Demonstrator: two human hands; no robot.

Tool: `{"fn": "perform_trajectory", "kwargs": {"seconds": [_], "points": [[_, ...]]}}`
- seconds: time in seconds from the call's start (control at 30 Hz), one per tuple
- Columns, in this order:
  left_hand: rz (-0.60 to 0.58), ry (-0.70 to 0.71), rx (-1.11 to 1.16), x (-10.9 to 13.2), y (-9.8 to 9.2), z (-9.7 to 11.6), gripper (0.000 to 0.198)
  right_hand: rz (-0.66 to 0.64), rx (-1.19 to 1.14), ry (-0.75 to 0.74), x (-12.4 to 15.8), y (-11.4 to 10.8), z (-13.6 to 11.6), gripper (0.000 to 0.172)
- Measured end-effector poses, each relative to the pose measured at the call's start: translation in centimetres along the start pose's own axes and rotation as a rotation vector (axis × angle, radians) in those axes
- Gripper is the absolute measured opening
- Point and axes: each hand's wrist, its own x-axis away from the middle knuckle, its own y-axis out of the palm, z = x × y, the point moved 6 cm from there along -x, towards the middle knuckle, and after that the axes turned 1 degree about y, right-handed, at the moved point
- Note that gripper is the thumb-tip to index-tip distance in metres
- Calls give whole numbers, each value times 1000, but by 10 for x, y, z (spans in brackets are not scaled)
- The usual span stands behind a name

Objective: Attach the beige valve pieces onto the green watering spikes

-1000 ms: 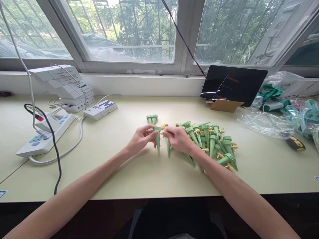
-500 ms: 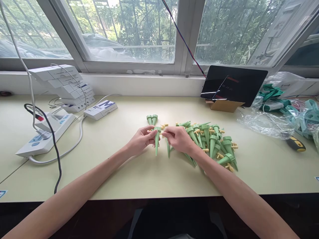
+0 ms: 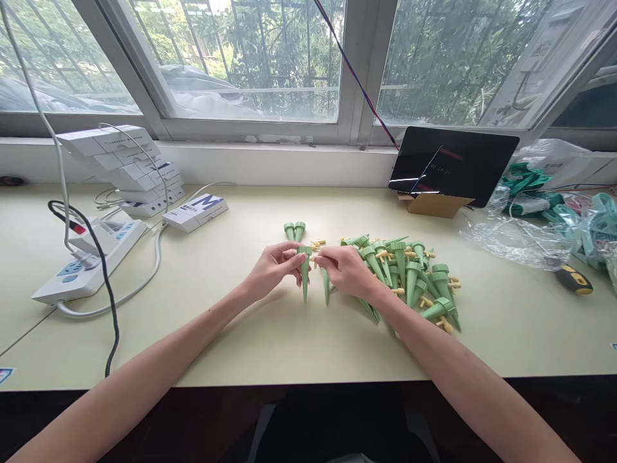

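Green spikes (image 3: 412, 276) lie heaped on the table (image 3: 241, 347) beside the right hand (image 3: 349, 273). The left hand (image 3: 270, 273) grips one spike (image 3: 305, 276), point down; whether the right's fingertips (image 3: 319, 259), just beside it, hold anything cannot be told.

green spike (image 3: 305, 278) in left hand (image 3: 270, 271)

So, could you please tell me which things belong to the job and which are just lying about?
Job:
green spike in the left hand
two spikes beyond it
spike pile by the right hand
yellow pegs

Apparently lying about:
power strip
white boxes
tablet
plastic wrap
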Motion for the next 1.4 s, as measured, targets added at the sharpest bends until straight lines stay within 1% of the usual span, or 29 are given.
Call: {"fn": "perform_trajectory", "kwargs": {"seconds": [0.13, 0.23, 0.3, 0.5, 0.63, 0.7, 0.93, 1.0, 1.2, 1.4], "points": [[-33, -134, 119, -1, 0, -8, 32, 11, 18, -36, 0, -1, -4, 33], [-29, -164, 147, -1, -1, -11, 33, 16, 36, -63, 1, 0, -4, 30], [-20, -134, 119, -1, -2, -11, 33, 19, 45, -66, 1, 1, -4, 31], [10, 26, 4, 0, -1, -2, 35, 2, 60, -15, 1, 2, 1, 33], [7, 84, -47, 0, 0, 2, 31, -18, 61, 0, 1, 3, 1, 32], [-2, 83, -54, 0, 1, 3, 29, -12, 62, -2, 1, 3, 1, 32], [-5, 4, -3, -1, -1, -2, 31, 29, 44, -1, 1, 2, 1, 32], [10, 19, -5, -2, -2, -1, 30, 40, 22, 28, 1, 2, 1, 30], [90, 119, -52, -2, -4, 9, 28, 41, -135, 186, 1, 1, 2, 23], [153, 220, -174, 1, -3, 14, 28, -23, -296, 298, 1, 4, 2, 25]]}}
